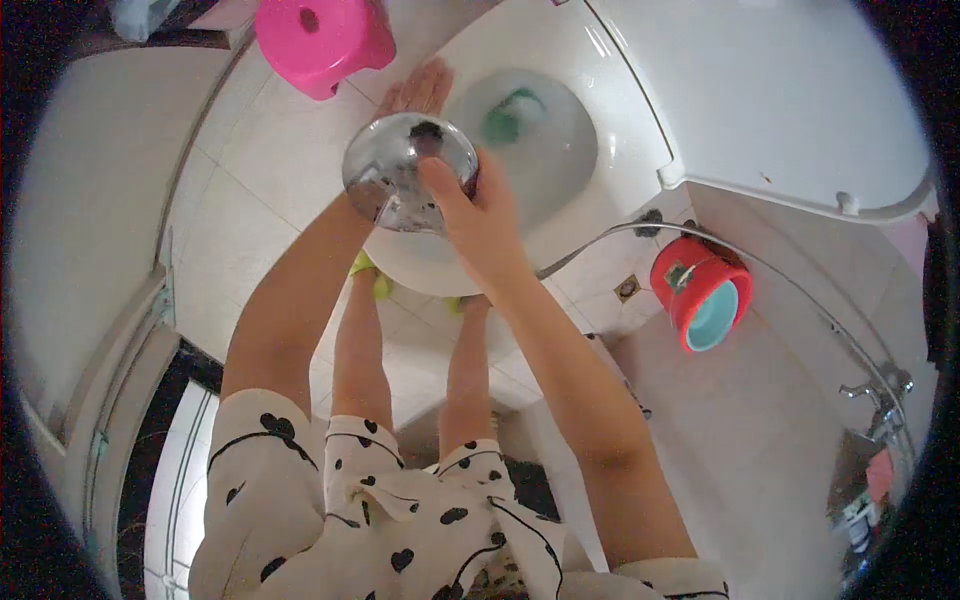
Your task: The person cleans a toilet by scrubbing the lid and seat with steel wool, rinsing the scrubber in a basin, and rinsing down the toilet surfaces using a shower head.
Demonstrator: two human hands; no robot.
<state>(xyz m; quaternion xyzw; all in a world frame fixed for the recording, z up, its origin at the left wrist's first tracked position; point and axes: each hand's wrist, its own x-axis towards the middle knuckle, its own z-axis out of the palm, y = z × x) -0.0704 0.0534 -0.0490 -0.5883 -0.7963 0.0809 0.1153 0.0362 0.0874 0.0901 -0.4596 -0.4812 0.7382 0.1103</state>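
Pink plastic is forming a stool [345,50] on the tiled floor [240,180]. Right of it, the left hand [418,88] is lying open, fingers extended and held close together, pointing away from the body; the left forearm is slanting up and passing behind a round chrome piece [400,150]. The right hand [480,205] is gripping this piece at its right side, thumb pressing across the shiny face, while the right forearm is angling in from the lower right. The chrome piece is hanging over the near left edge of a white toilet [440,262]. Its bowl is holding cloudy water [545,170] with a green patch [503,125] showing in it. Farther right, a metal hose [700,233] is curving above a red container [665,262], which is showing a light-blue interior [713,318], and is running toward a metal tap [880,412].
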